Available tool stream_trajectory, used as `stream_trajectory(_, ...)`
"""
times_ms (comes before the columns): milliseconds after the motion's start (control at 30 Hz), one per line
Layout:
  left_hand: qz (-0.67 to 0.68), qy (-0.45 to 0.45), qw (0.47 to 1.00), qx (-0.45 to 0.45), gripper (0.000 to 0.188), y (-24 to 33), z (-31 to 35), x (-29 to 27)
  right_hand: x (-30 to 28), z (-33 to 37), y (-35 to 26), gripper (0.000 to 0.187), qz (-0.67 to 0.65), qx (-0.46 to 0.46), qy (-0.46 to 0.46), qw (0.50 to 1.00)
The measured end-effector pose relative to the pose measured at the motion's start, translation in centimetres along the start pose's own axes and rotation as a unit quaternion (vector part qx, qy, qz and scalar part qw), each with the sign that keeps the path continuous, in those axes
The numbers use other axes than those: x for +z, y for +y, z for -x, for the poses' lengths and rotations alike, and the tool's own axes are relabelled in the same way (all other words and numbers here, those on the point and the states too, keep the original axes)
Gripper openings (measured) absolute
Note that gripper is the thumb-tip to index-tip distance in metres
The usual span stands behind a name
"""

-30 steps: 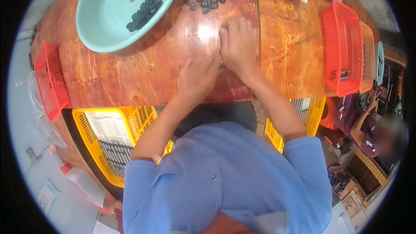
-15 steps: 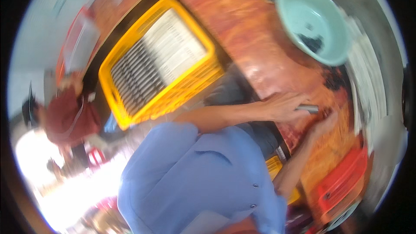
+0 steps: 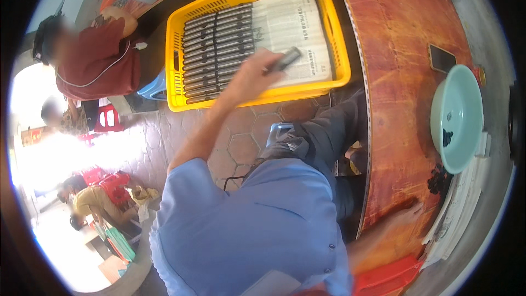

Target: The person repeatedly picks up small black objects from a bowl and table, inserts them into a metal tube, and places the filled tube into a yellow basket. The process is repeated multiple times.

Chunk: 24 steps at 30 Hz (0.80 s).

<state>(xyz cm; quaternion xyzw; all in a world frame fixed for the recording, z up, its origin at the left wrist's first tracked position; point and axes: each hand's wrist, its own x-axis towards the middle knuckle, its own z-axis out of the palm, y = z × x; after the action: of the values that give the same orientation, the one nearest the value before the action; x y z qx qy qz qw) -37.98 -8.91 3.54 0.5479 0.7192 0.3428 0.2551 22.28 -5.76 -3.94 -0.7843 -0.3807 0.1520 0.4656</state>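
Observation:
Over the yellow crate [image 3: 341, 66], my left hand [image 3: 253, 77] grips a short grey metallic bar [image 3: 286, 59], which points toward the newsprint sheet [image 3: 290, 27] lining the crate. Several similar grey rods with dark middles [image 3: 216, 49] lie side by side in the crate's left part. My right hand [image 3: 405, 215] is low over the orange-red table, fingers stretched out and somewhat blurred, with nothing visible in it. Near it is a small heap of black pieces [image 3: 438, 180].
A pale green basin [image 3: 464, 115] with black pieces inside stands on the table [image 3: 400, 126]. Beside it lies a dark flat rectangle [image 3: 441, 58]. Red trays [image 3: 383, 279] sit at both table ends. Stacked paper [image 3: 460, 208] lines the right edge. Other people work at left.
My left hand has moved from the table to over the yellow crate, carrying the grey bar. My right hand no longer works close to it and has stayed at the table. The view has turned.

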Motion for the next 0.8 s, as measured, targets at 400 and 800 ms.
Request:
stream_trajectory(400,-0.208,-0.242,0.947,-0.046,0.031,-15.5,3.3,-3.1,-0.1,-1.7,1.4,0.042,0.105,-0.081,0.024,0.991)
stream_trajectory(800,-0.252,-0.257,0.930,-0.070,0.020,-16.6,3.7,-3.8,0.0,-0.9,0.7,0.035,0.126,-0.102,0.013,0.987)
